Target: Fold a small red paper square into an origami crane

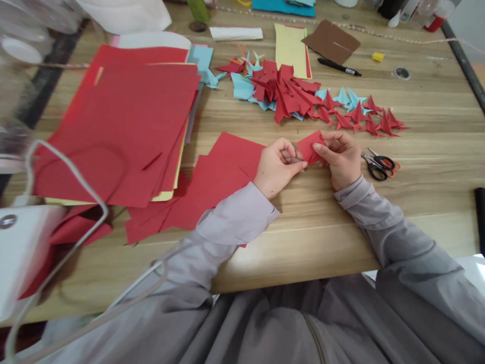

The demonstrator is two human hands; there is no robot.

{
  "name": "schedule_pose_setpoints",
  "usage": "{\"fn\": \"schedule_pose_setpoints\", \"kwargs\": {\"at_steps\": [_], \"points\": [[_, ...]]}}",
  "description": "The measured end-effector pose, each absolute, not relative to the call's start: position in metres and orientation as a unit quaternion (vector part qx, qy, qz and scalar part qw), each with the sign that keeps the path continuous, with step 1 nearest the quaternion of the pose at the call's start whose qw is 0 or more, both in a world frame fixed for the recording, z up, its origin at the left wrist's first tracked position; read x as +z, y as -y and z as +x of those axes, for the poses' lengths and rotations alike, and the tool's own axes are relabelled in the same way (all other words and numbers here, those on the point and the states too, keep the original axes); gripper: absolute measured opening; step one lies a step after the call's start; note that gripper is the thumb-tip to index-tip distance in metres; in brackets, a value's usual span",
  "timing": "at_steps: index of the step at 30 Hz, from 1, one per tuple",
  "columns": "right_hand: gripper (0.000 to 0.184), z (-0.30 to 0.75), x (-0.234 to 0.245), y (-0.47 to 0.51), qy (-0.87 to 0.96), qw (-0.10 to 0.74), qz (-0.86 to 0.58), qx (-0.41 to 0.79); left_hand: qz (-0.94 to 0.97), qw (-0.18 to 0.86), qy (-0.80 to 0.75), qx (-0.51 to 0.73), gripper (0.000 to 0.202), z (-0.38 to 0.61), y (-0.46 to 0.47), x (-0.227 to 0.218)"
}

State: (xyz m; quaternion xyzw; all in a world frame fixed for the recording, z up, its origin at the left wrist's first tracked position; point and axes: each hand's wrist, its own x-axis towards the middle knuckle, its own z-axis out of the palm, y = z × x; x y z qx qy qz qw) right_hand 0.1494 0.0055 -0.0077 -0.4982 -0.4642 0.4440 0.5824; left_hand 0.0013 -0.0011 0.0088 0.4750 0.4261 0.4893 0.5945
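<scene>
A small folded piece of red paper [309, 143] is held up between my two hands, just above the wooden table. My left hand [279, 164] pinches its lower left corner between thumb and finger. At the paper's right side, my right hand [340, 156] grips it with the thumb on top and fingers behind. Loose red paper squares [231, 162] lie under and left of my left wrist. Beyond my hands sits a heap of folded red pieces [282, 91], with finished-looking red and blue paper cranes [358, 115] spread to its right.
A tall stack of red sheets [132, 116] fills the left, near a white cable [71, 156] and white box [26, 253]. Scissors [379, 164] lie right of my right hand. Yellow paper [290, 50], brown paper [331, 41] and a black pen [339, 66] lie farther back.
</scene>
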Motion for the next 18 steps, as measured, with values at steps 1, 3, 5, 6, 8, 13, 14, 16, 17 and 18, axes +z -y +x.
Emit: {"fn": "schedule_pose_setpoints", "kwargs": {"at_steps": [1,3,5,6,8,13,14,16,17,18], "points": [[0.041,0.1497,-0.008,-0.0056,0.468,0.581,-0.495,0.446,0.479,0.597,-0.425,0.483,0.034,0.0008,0.001,0.009],[0.042,0.1503,-0.0087,-0.0059,0.474,0.577,-0.491,0.449,0.485,0.604,-0.423,0.47,0.031,0.0001,0.0009,0.0093],[0.042,0.1509,-0.0092,-0.006,0.475,0.575,-0.491,0.45,0.487,0.615,-0.414,0.462,0.025,-0.0003,0.0008,0.0093],[0.043,0.1512,-0.0093,-0.0059,0.475,0.575,-0.491,0.45,0.487,0.622,-0.407,0.458,0.02,-0.0006,0.0006,0.0092],[0.044,0.1514,-0.009,-0.0054,0.476,0.574,-0.491,0.45,0.488,0.639,-0.393,0.447,0.004,-0.0014,0.0002,0.0092],[0.044,0.1504,-0.006,-0.0031,0.486,0.567,-0.49,0.449,0.505,0.652,-0.392,0.407,0.011,-0.0047,-0.0005,0.0125],[0.043,0.1497,-0.0051,-0.0026,0.487,0.568,-0.489,0.449,0.508,0.651,-0.394,0.403,0.011,-0.0049,-0.0004,0.0135],[0.043,0.148,-0.0031,-0.0018,0.483,0.573,-0.486,0.45,0.514,0.649,-0.396,0.396,0.015,-0.0043,0.0,0.0151],[0.043,0.147,-0.0021,-0.0014,0.48,0.577,-0.484,0.45,0.518,0.647,-0.398,0.394,0.017,-0.0035,0.0004,0.0155],[0.043,0.1461,-0.0011,-0.001,0.476,0.58,-0.483,0.451,0.522,0.643,-0.401,0.391,0.019,-0.0025,0.0009,0.0157]]}}
